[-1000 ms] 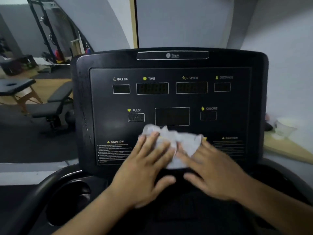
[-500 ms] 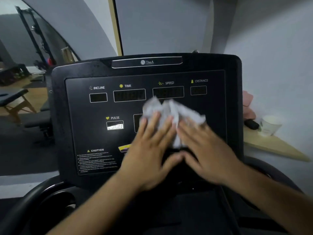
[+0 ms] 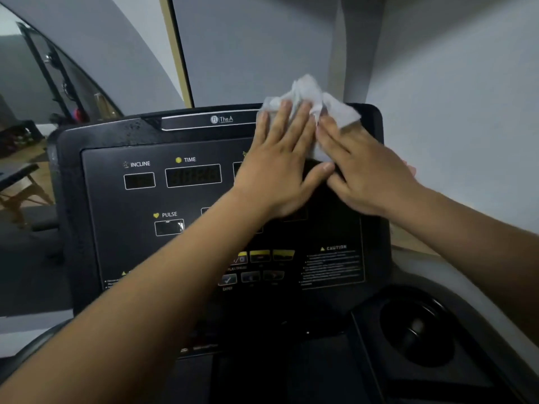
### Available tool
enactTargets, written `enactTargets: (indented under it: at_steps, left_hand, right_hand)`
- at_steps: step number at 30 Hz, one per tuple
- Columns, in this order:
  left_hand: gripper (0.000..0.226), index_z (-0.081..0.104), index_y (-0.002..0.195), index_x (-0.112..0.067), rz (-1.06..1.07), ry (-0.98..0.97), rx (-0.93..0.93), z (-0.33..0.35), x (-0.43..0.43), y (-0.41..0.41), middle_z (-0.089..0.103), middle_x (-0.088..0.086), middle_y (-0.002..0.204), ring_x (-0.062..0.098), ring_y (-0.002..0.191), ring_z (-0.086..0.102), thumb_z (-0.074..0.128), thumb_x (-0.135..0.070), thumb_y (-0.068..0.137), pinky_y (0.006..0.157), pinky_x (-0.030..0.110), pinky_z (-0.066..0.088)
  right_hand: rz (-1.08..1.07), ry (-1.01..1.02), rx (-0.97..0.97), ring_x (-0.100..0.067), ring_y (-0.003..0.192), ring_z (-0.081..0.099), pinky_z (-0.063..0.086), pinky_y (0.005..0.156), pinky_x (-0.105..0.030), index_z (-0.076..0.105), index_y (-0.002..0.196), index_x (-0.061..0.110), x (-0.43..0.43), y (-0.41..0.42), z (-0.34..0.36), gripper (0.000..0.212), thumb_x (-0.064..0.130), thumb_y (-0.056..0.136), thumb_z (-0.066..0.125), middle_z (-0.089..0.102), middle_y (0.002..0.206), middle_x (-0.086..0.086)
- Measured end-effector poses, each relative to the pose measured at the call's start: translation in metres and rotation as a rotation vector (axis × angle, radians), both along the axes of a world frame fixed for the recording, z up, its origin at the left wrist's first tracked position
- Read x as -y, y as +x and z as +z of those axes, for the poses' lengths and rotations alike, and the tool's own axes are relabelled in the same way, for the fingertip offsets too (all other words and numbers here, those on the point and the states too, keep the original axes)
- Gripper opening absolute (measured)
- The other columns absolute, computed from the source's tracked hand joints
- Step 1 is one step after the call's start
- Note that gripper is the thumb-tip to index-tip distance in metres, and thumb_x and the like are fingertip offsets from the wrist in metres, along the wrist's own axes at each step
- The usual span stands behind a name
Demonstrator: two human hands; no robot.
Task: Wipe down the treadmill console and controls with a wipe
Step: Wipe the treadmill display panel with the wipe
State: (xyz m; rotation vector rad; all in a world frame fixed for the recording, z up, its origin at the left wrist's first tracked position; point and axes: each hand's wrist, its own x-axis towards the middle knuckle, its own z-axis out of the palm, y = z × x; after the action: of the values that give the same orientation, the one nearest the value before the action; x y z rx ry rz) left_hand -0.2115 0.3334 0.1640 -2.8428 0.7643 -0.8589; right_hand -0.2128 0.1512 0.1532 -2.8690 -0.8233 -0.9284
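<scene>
We are facing the black treadmill console (image 3: 116, 243), with its cup holder (image 3: 417, 330) sitting at the lower right. We are laying our left hand (image 3: 277, 170) and right hand (image 3: 370, 176) side by side on the console's upper right corner, fingers straight and flat, curling round nothing, only pressing. Under both sets of fingertips the crumpled white wipe (image 3: 306, 88) is lying against the top edge, partly sticking up above the rim. The yellow buttons (image 3: 259, 256) are showing between our forearms.
</scene>
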Motion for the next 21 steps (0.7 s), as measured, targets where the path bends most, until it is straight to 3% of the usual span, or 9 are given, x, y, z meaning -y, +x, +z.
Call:
enactTargets:
  at_steps: [3, 6, 12, 14, 17, 21]
  left_hand:
    - [0.080, 0.001, 0.157, -0.010, -0.018, -0.022, -0.019, -0.011, 0.009, -0.009, -0.007, 0.009, 0.165, 0.028, 0.149, -0.018, 0.012, -0.062, 0.097, 0.121, 0.050, -0.005]
    - [0.081, 0.007, 0.156, -0.009, -0.120, -0.007, -0.101, -0.062, 0.002, -0.051, -0.003, 0.008, 0.165, 0.026, 0.150, -0.016, 0.014, -0.064, 0.097, 0.122, 0.050, -0.004]
    - [0.075, 0.041, 0.148, -0.014, -0.284, 0.254, -0.247, -0.150, -0.019, -0.126, 0.036, 0.003, 0.156, 0.026, 0.149, 0.018, 0.029, -0.067, 0.096, 0.115, 0.045, 0.016]
    - [0.072, 0.043, 0.147, -0.015, -0.297, 0.237, -0.248, -0.140, -0.015, -0.116, 0.039, 0.002, 0.154, 0.024, 0.149, 0.020, 0.028, -0.064, 0.098, 0.116, 0.045, 0.015]
    - [0.075, 0.032, 0.152, -0.012, -0.249, 0.168, -0.169, -0.101, 0.007, -0.080, 0.025, 0.004, 0.161, 0.026, 0.151, 0.008, 0.021, -0.062, 0.097, 0.121, 0.048, 0.006]
    - [0.080, 0.020, 0.155, -0.011, -0.138, 0.025, -0.049, -0.029, 0.036, -0.020, 0.010, 0.005, 0.164, 0.028, 0.152, -0.004, 0.014, -0.062, 0.094, 0.122, 0.049, -0.003]
  right_hand:
    - [-0.009, 0.088, 0.003, -0.030, 0.147, 0.017, 0.017, 0.119, -0.048, 0.024, 0.150, 0.001, -0.002, -0.012, -0.017, 0.072, 0.033, 0.086, 0.034, 0.017, 0.160, -0.016]
    - [0.026, 0.055, -0.078, -0.028, 0.145, 0.022, 0.020, 0.118, -0.046, 0.027, 0.150, 0.005, 0.009, -0.053, -0.075, 0.071, 0.040, 0.090, 0.041, 0.022, 0.159, -0.011]
    - [0.162, -0.171, -0.194, -0.027, 0.136, 0.035, 0.028, 0.111, -0.050, 0.038, 0.147, 0.014, 0.053, -0.119, -0.166, 0.065, 0.051, 0.094, 0.043, 0.043, 0.149, -0.009]
    - [0.176, -0.184, -0.205, -0.030, 0.133, 0.042, 0.032, 0.111, -0.052, 0.045, 0.143, 0.011, 0.057, -0.105, -0.154, 0.061, 0.048, 0.094, 0.046, 0.049, 0.144, -0.012]
    - [0.104, -0.095, -0.141, -0.037, 0.127, 0.048, 0.039, 0.107, -0.051, 0.044, 0.143, 0.007, 0.058, -0.069, -0.108, 0.062, 0.044, 0.093, 0.046, 0.050, 0.142, -0.017]
    - [0.009, 0.080, -0.032, -0.033, 0.141, 0.029, 0.034, 0.110, -0.046, 0.024, 0.152, 0.011, 0.054, -0.016, -0.029, 0.069, 0.048, 0.095, 0.032, 0.020, 0.160, -0.008]
